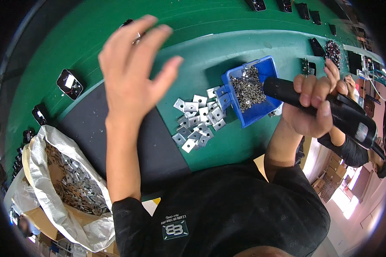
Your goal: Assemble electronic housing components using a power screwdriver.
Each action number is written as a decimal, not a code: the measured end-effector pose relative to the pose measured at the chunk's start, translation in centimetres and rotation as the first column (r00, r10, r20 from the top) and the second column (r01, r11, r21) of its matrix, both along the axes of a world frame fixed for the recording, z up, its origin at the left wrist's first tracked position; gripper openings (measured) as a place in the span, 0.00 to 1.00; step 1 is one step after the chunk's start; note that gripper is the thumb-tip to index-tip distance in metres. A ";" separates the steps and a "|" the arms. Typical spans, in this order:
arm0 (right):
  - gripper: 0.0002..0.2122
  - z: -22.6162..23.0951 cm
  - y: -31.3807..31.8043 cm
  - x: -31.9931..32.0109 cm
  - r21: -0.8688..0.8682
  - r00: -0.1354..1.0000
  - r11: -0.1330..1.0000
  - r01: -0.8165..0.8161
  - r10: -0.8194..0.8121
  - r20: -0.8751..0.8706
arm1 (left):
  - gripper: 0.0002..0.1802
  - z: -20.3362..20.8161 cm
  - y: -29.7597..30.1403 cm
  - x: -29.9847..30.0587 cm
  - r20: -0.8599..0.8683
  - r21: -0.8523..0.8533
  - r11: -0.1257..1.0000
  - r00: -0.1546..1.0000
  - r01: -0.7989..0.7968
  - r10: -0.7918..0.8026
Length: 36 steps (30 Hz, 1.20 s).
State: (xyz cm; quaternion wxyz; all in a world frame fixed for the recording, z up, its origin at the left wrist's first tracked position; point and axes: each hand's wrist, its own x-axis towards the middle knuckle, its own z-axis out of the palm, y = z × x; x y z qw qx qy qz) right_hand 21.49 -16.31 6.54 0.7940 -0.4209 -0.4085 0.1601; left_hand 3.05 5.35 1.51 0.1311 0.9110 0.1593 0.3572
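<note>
My left hand (131, 73) stretches over the green surface with fingers spread and nothing held in them. Partly hidden behind its fingers is a black part (128, 22). My right hand (311, 103) is wrapped around a black electric screwdriver (347, 118), whose front end reaches over a blue bin (255, 115). Small screws (248, 92) lie heaped in that bin. Just left of it, square metal plates with holes (193, 121) are piled loosely on the green table, between my two arms.
A black mat (150, 145) lies beside my left forearm. At lower left stands a white woven sack (60, 205) full of small metal pieces. Black housings (70, 84) are spaced along the far green strip. Another person's sleeve (349, 147) shows at right.
</note>
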 end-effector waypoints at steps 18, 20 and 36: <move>0.20 2.6 -1.3 -1.0 0.053 0.964 0.978 -0.202 0.208 -0.165 | 0.14 -0.9 -10.1 4.0 0.147 -0.349 0.864 0.932 0.362 -0.331; 0.19 2.7 -1.3 -1.1 0.050 0.963 0.977 -0.207 0.213 -0.163 | 0.13 -0.8 -10.1 4.1 0.170 -0.379 0.850 0.930 0.367 -0.326; 0.22 2.0 -1.5 0.4 0.079 0.938 0.939 -0.336 0.341 -0.065 | 0.13 -1.0 -10.1 4.3 0.175 -0.386 0.856 0.938 0.344 -0.298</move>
